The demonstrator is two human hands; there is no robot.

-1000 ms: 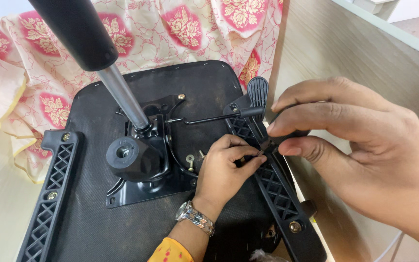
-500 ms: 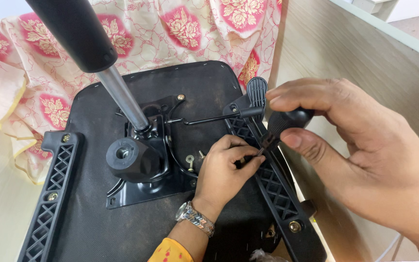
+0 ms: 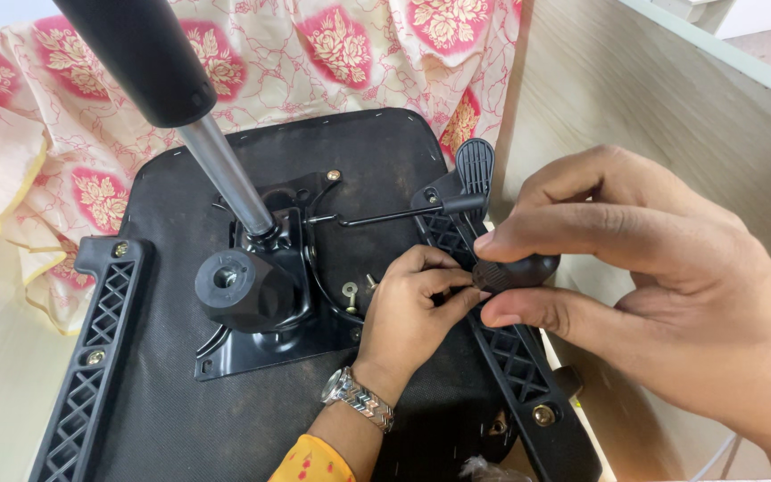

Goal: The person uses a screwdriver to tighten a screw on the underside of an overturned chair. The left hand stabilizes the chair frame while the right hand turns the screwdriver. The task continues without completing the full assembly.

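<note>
Pinching a stubby black tool handle between thumb and first fingers, the right hand hovers over the right side of an upturned chair seat. The left hand, wearing a wristwatch, has its fingertips pressed together at the handle's ribbed left end. Whether they grip a screw there is hidden. Both hands meet over the right arm bracket, about midway along it and just near of the black lever.

Judging by how things lie, the job looks partly done. The left arm bracket shows screws seated at its far end and middle, and the right bracket has one seated at its near end. Two small loose fasteners lie on the seat beside the centre metal plate, so some fixing probably remains. The steel post stands up from the plate, and flowered cloth lies beyond.
</note>
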